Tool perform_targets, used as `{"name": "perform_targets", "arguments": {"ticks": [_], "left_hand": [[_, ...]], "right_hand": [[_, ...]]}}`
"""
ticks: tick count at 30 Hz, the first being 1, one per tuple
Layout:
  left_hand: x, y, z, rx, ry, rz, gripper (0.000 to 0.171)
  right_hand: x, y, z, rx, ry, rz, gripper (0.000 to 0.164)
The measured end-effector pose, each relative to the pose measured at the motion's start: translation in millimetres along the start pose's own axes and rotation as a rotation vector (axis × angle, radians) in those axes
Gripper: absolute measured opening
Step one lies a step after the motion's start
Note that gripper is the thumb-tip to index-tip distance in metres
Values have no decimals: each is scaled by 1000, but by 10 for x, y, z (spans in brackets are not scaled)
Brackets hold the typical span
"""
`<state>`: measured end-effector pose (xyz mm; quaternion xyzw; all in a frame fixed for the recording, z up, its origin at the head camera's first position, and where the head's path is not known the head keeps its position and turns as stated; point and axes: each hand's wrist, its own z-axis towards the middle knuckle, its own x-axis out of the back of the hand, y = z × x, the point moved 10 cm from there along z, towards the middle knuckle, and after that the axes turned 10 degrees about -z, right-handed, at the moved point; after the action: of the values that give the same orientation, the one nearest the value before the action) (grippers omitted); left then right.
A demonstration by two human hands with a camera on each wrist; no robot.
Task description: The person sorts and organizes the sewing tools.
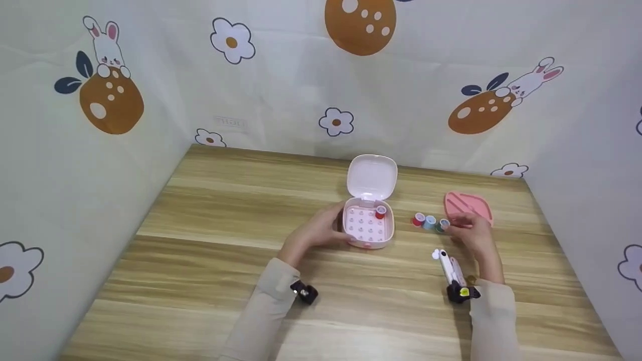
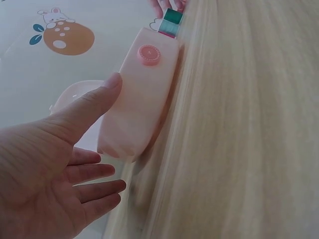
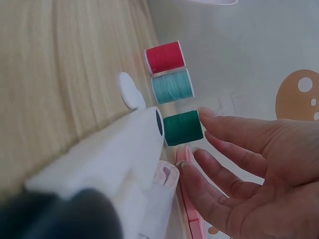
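A pale pink box [image 1: 368,245] stands with its lid [image 1: 372,176] raised; a red thread spool [image 1: 380,214] sits in its back right corner among rows of small pegs. My left hand [image 1: 321,230] is at the box's left side. Its thumb rests on the front near a round pink clasp [image 2: 149,55], the other fingers extended beside the box. To the right, a red spool [image 1: 418,219], a light blue spool [image 3: 172,86] and a green spool [image 3: 183,128] stand in a row. My right hand [image 3: 249,169] is at the green spool, thumb and forefinger by its top rim, fingers loosely bent.
Behind the right hand lies a flat pink piece [image 1: 469,203] with slanted bars. A white tool [image 1: 445,265] with a rounded white tip lies before the spools, partly hidden by the wrist camera. Patterned cloth [image 1: 276,85] walls the wooden table [image 1: 225,200].
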<state>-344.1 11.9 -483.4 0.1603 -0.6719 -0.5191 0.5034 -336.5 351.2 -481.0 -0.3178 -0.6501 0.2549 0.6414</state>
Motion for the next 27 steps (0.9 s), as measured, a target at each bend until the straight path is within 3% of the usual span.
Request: {"name": "perform_targets", "arguments": {"ticks": [17, 27], "left_hand": [[6, -4, -10, 9, -3, -55, 97], [11, 34, -12, -25, -2, -15, 92]], "right_hand": [[-34, 68, 18, -20, -2, 79, 39], [-18, 72, 13, -39, 6, 72, 38]]}}
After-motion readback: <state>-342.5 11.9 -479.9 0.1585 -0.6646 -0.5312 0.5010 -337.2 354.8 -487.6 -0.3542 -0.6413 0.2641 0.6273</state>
